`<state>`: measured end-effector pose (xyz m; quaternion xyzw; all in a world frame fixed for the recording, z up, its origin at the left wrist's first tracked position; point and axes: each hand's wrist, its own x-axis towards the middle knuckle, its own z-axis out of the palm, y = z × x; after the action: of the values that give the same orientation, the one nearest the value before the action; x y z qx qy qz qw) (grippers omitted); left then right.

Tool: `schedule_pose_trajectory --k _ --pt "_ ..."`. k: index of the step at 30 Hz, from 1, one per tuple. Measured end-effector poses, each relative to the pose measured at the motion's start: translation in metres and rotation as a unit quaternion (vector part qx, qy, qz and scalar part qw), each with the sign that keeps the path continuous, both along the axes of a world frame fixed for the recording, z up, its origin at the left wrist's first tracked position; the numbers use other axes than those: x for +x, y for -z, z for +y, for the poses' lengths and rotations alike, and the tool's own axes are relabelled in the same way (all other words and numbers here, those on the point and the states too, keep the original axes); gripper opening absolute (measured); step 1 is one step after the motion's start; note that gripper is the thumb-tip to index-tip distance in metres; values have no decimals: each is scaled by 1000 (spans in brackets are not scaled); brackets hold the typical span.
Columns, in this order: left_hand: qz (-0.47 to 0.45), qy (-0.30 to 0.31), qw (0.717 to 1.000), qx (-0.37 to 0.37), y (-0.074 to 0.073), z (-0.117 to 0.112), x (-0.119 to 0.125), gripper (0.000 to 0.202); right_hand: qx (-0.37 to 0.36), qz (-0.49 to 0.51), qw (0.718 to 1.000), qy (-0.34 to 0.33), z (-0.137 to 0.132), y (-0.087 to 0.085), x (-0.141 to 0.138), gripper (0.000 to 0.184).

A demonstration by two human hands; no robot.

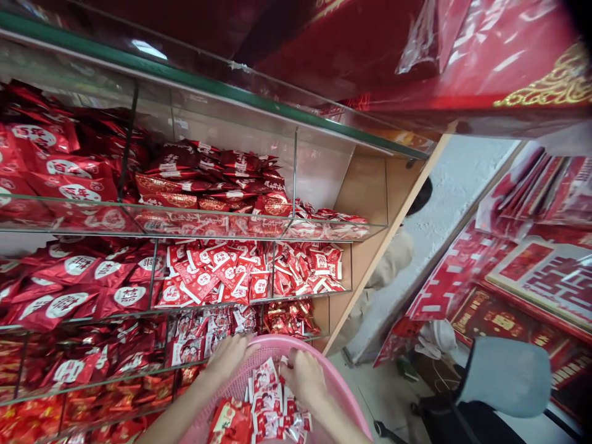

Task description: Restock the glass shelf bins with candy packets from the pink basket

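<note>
A pink plastic basket point(345, 394) stands at the bottom middle, holding small red-and-white printed packets point(268, 401) and a larger red packet point(231, 422). My left hand point(231, 354) is over the basket's far left rim, close to the lower shelf, its fingers stretched out and holding nothing that shows. Inside the basket, my right hand point(303, 373) has its fingers curled down against the small packets at the right side. Its fingertips are partly hidden. Just beyond my left hand, similar red-and-white packets point(189, 348) fill a shelf compartment.
Glass-fronted shelves point(222, 228) with dividers hold red packets in several rows. A wooden side panel point(370, 265) ends them on the right. A large red glossy package point(499, 55) overhangs above. A grey chair point(506, 376) stands at lower right, by red decorations point(550, 283).
</note>
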<state>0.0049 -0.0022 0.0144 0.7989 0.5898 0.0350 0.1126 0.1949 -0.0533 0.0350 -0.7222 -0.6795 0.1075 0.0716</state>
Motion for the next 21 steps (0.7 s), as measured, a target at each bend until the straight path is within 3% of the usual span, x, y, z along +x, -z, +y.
schedule_pose_trajectory --k 3,8,11,13,16,19,21 --pt "2 0 1000 13 4 0 -1 48 25 16 999 -18 1 -34 3 17" --pt "-6 -4 1000 22 10 1 -3 49 87 121 986 -77 1 -110 11 32" --pt "-15 -7 1000 14 6 0 -2 51 116 144 979 -87 8 -127 16 33" --pt "-20 -6 1000 12 4 -1 -1 51 113 124 982 -90 14 -116 20 29" --pt "-24 -3 1000 14 3 -2 0 51 56 93 987 -123 19 -78 24 16" --pt "-21 -5 1000 14 4 -3 0 50 -11 88 976 -196 11 -38 20 20" --pt "-19 -10 1000 10 4 -3 0 49 -43 75 970 -225 2 -22 11 22"
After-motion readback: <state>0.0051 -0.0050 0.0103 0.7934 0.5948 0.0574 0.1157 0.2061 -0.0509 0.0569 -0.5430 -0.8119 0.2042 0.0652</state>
